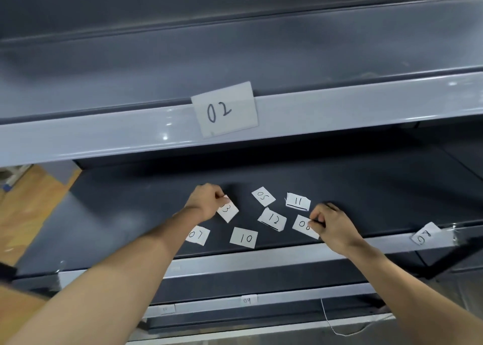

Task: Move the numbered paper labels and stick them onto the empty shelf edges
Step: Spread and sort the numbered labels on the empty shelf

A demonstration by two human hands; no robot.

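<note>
Several white numbered paper labels lie on a dark shelf board (117, 208). My left hand (206, 201) pinches the top corner of the label 03 (229, 211). At the right, my right hand (332, 224) grips the right edge of a label reading 06 or 08 (303, 225). Loose between and around the hands are labels 05 (263, 195), 11 (298, 201), 12 (272, 219), 10 (244, 237) and 07 (198, 235). Label 02 (224, 109) is stuck on the upper shelf edge (366, 104).
A label (424, 233) sits on the right end of this shelf's front edge (287, 258). A lower shelf edge carries label 09 (247, 300) and another small label (165, 309). Wooden floor (34, 195) shows at the left. A thin white string (332, 323) hangs low right.
</note>
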